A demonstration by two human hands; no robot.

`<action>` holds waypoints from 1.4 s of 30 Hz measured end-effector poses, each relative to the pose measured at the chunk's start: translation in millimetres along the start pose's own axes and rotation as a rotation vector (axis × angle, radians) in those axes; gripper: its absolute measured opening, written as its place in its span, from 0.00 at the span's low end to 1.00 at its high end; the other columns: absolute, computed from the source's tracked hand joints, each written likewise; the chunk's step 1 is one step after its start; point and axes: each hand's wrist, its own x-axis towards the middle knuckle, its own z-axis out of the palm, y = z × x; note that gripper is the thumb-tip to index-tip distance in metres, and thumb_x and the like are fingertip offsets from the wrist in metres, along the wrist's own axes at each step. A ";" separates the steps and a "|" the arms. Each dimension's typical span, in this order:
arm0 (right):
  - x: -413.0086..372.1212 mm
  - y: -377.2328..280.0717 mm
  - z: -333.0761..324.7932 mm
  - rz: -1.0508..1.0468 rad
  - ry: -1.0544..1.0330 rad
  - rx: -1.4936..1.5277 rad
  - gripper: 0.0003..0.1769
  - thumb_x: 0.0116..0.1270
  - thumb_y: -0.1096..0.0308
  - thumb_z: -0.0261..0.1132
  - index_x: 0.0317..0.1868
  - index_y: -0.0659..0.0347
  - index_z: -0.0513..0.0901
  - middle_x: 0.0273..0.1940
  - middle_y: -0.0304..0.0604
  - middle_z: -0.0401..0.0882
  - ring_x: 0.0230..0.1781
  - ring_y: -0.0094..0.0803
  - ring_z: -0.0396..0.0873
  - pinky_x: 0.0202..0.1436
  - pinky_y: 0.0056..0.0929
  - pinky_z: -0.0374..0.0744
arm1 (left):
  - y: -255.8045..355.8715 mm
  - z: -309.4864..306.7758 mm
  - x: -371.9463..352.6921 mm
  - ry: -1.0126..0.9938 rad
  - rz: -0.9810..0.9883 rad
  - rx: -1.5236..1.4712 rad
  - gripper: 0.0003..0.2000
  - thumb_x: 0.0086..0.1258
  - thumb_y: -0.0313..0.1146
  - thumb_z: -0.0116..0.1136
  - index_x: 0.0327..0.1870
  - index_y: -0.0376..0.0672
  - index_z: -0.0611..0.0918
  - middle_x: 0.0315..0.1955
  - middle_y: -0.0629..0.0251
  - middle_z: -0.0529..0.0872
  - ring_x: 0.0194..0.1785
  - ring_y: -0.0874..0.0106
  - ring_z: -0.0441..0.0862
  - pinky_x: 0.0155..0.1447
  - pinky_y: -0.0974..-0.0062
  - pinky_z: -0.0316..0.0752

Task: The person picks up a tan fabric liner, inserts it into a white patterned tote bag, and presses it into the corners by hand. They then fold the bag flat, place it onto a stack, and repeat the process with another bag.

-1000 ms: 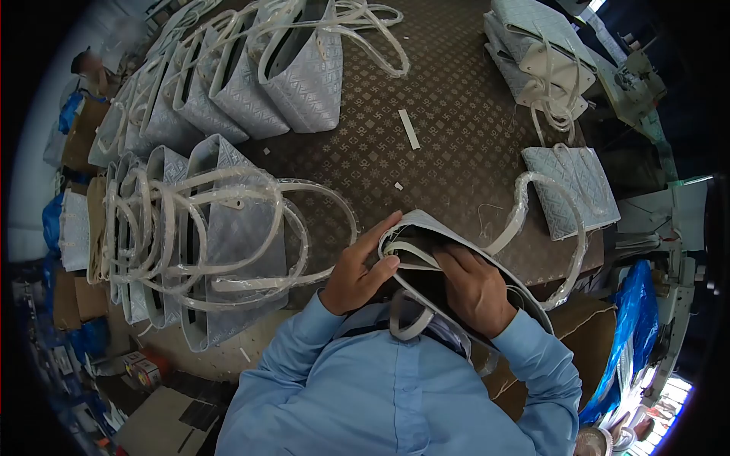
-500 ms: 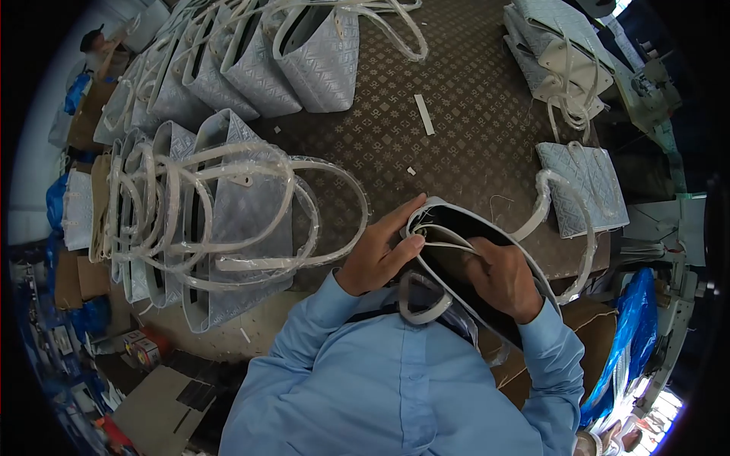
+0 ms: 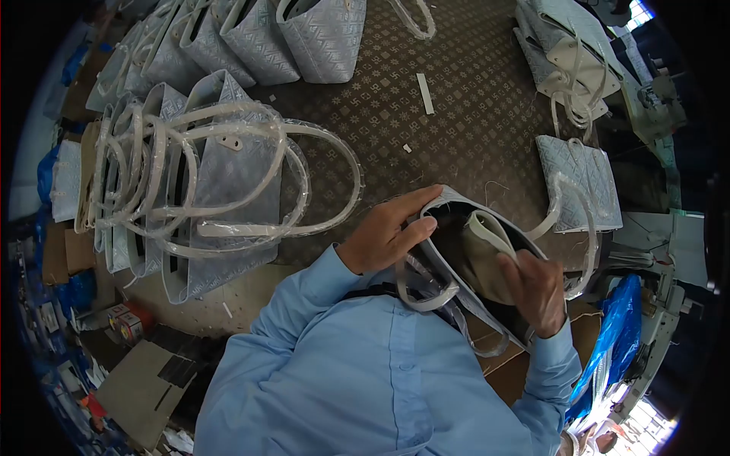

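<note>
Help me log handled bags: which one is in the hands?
The bag at the table's near edge, before the blue shirt: left hand on its rim, right hand on its pale lining. Neither touches the other bags.

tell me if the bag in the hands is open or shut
Open: the bag's mouth gapes, showing dark inside and a beige piece.

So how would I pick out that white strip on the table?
On the brown patterned table, look between the bags on the left and those on the right. The white strip lies flat there, long and narrow, unlike the short, stubby scrap below it in view.
</note>
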 end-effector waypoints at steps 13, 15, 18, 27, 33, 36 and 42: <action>4.6 -21.0 38.4 -0.270 0.278 -0.065 0.13 0.60 0.72 0.67 0.22 0.58 0.71 0.15 0.42 0.70 0.13 0.39 0.69 0.19 0.35 0.68 | 5.3 12.5 0.3 -0.024 0.240 0.328 0.32 0.71 0.39 0.53 0.68 0.24 0.59 0.63 0.36 0.68 0.67 0.49 0.67 0.69 0.63 0.63; 6.6 -20.3 37.6 -0.311 0.280 -0.096 0.13 0.60 0.72 0.67 0.22 0.58 0.71 0.15 0.40 0.69 0.13 0.37 0.70 0.20 0.33 0.68 | 5.7 11.3 -0.6 -0.028 0.240 0.319 0.32 0.71 0.39 0.54 0.68 0.24 0.59 0.63 0.36 0.68 0.67 0.49 0.67 0.69 0.63 0.63; 9.9 -19.9 39.3 -0.355 0.273 -0.103 0.13 0.60 0.72 0.67 0.23 0.58 0.71 0.15 0.40 0.68 0.14 0.37 0.71 0.21 0.33 0.68 | 7.4 8.7 -4.3 -0.023 0.189 0.315 0.32 0.70 0.37 0.54 0.68 0.24 0.60 0.63 0.37 0.68 0.67 0.49 0.68 0.68 0.63 0.63; 18.3 -22.9 36.7 -0.418 0.150 -0.099 0.14 0.59 0.72 0.67 0.23 0.58 0.70 0.15 0.39 0.67 0.14 0.35 0.71 0.23 0.32 0.69 | 6.0 4.7 -18.5 0.150 0.149 0.279 0.29 0.65 0.37 0.62 0.63 0.31 0.69 0.56 0.46 0.74 0.57 0.58 0.76 0.62 0.68 0.70; 19.6 -22.2 41.4 -0.480 0.124 -0.111 0.12 0.58 0.73 0.67 0.24 0.58 0.71 0.15 0.39 0.67 0.14 0.34 0.71 0.24 0.32 0.70 | 4.5 4.5 -23.4 0.218 0.060 0.077 0.27 0.60 0.38 0.66 0.58 0.32 0.72 0.54 0.50 0.74 0.56 0.61 0.76 0.58 0.69 0.72; 19.7 -23.3 39.4 -0.473 0.090 -0.119 0.12 0.58 0.73 0.68 0.24 0.59 0.71 0.15 0.38 0.67 0.14 0.33 0.71 0.25 0.32 0.71 | 5.6 2.4 -28.7 0.202 0.076 0.154 0.29 0.60 0.39 0.68 0.58 0.32 0.72 0.55 0.50 0.74 0.57 0.61 0.75 0.58 0.69 0.72; 26.3 -35.3 36.8 -0.406 0.020 -0.057 0.11 0.53 0.77 0.69 0.23 0.62 0.73 0.16 0.44 0.70 0.15 0.41 0.70 0.23 0.36 0.70 | 7.1 -5.7 -33.6 0.205 0.064 0.039 0.26 0.61 0.39 0.68 0.56 0.32 0.75 0.55 0.50 0.75 0.56 0.61 0.77 0.58 0.70 0.73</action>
